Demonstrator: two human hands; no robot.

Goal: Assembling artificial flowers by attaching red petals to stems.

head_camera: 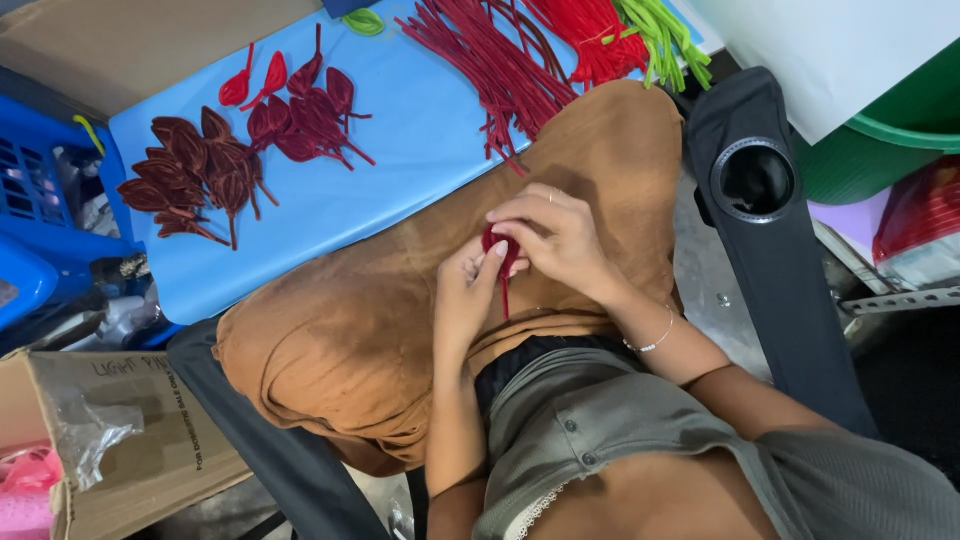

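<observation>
Both hands meet over the lap, which is draped in brown cloth (400,320). The left hand (462,295) and the right hand (560,240) have their fingers pinched shut on a dark red pipe cleaner (503,262), bent into a loop at the top with its stem hanging down between them. On the blue desk (420,130) beyond lie finished dark red petal loops (215,165), with straight red pipe cleaners (500,60) and green ones (665,35) farther along.

Dark red petal piece (503,262), brown cloth (380,320), light blue sheet (420,130), green stems (665,38).
</observation>
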